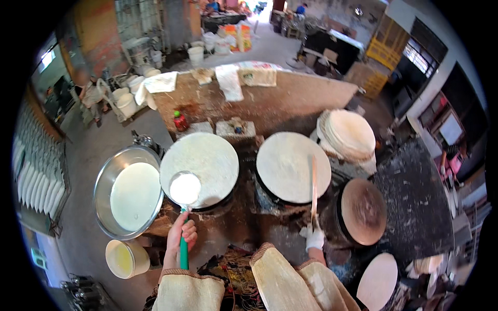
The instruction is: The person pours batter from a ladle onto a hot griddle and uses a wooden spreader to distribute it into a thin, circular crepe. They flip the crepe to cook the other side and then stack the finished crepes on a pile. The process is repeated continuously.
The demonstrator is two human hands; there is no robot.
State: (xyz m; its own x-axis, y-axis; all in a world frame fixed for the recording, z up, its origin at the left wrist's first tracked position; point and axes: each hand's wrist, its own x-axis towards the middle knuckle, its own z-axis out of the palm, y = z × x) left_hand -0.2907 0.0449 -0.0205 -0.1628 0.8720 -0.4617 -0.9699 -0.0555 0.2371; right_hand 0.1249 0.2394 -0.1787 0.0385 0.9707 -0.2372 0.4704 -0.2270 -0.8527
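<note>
My left hand [181,236] is closed around the green handle of a ladle [185,188]. White liquid fills the ladle's bowl, which is over the near part of the left round white cooking surface [202,150]. A white glove covers my right hand [314,238]. It grips the lower end of a long, flat wooden stick [314,181], whose upper part crosses the right side of the second round white surface [285,166]. At the left stands a wide metal basin [98,189] of white liquid [136,197].
A pail [139,259] with yellowish liquid stands below the basin. Right of the surfaces are a brown round top [364,212], a stack of pale rounds [353,132] and a dark table [415,202]. Behind them rises a low wall [290,85] with cloths [228,83] and a red bottle [180,122].
</note>
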